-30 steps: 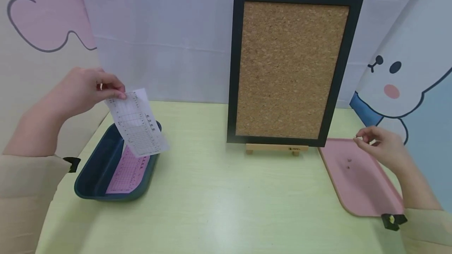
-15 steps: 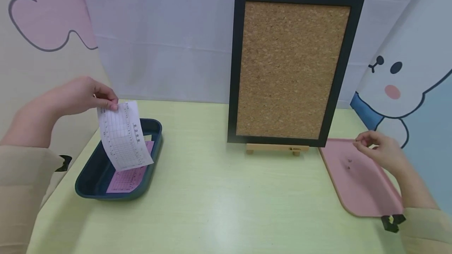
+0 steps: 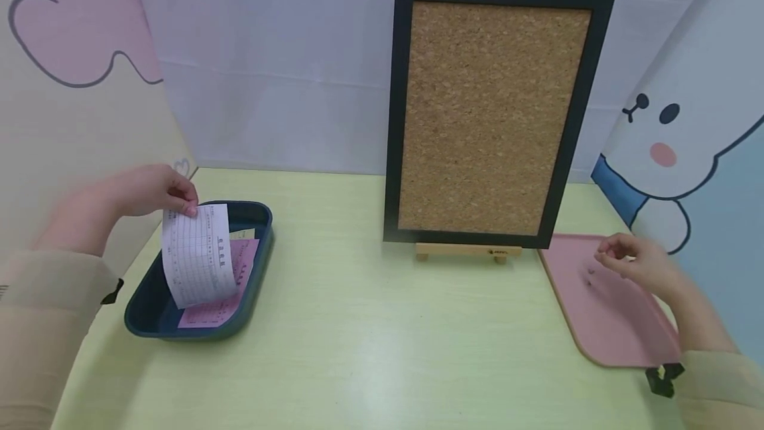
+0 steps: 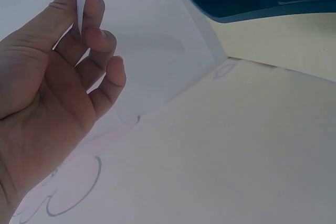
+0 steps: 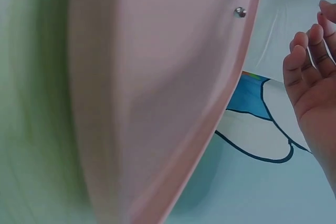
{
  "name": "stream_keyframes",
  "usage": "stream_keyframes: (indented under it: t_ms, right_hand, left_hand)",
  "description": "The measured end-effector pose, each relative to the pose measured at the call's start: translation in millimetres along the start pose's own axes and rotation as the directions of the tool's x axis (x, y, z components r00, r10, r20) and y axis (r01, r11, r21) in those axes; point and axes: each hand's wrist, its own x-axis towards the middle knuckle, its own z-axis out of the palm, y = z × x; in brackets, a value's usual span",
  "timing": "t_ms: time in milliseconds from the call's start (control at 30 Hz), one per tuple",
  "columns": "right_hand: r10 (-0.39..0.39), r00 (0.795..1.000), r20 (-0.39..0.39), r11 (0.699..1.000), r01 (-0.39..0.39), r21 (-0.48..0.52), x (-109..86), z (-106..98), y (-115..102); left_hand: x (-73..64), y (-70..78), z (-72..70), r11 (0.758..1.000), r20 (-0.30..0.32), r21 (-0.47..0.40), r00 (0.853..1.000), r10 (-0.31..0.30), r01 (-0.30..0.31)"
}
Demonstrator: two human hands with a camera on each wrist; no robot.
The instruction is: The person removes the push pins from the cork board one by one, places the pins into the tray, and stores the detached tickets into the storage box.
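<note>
My left hand (image 3: 156, 192) pinches the top edge of a white printed sheet (image 3: 199, 254) between thumb and fingers. The sheet curves down into a dark teal bin (image 3: 143, 314), over a pink printed sheet (image 3: 241, 264) lying inside. In the left wrist view the sheet shows edge-on in the fingers. My right hand (image 3: 641, 261) is raised over a pink tray (image 3: 621, 330), thumb and forefinger together on a tiny dark speck, apparently a thumbtack; it is barely visible. Two thumbtacks (image 5: 240, 12) lie on the tray.
A cork board (image 3: 495, 118) in a black frame stands on a small wooden easel (image 3: 468, 250) at the table's back. A pale yellow paper (image 3: 243, 234) shows in the bin. Printed curtains (image 3: 286, 71) hang behind the pale table (image 3: 370, 324).
My left hand has moved down with the white sheet, from above the bin until its lower end is inside, over the pink sheet. My right hand has sunk slightly above the tray.
</note>
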Motion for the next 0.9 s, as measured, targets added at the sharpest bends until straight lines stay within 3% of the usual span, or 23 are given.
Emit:
stream_keyframes:
  t_ms: [300,700,900]
  right_hand:
    - [0.065,0.993,0.096,0.997,-0.068,0.025,1.5,8.6,14.6]
    - [0.122,0.98,0.158,0.993,-0.122,-0.007,6.3,16.9,25.4]
    - [0.111,0.979,0.172,0.994,-0.111,-0.009,11.4,22.3,29.9]
  left_hand:
    - [8.4,-10.1,25.2,1.0,-0.006,-0.019,1.0,-0.015,0.015]
    - [25.0,-16.6,44.8,1.0,-0.032,0.014,0.999,0.02,-0.02]
    - [31.8,-15.8,56.2,0.999,-0.065,0.029,0.997,0.034,-0.033]
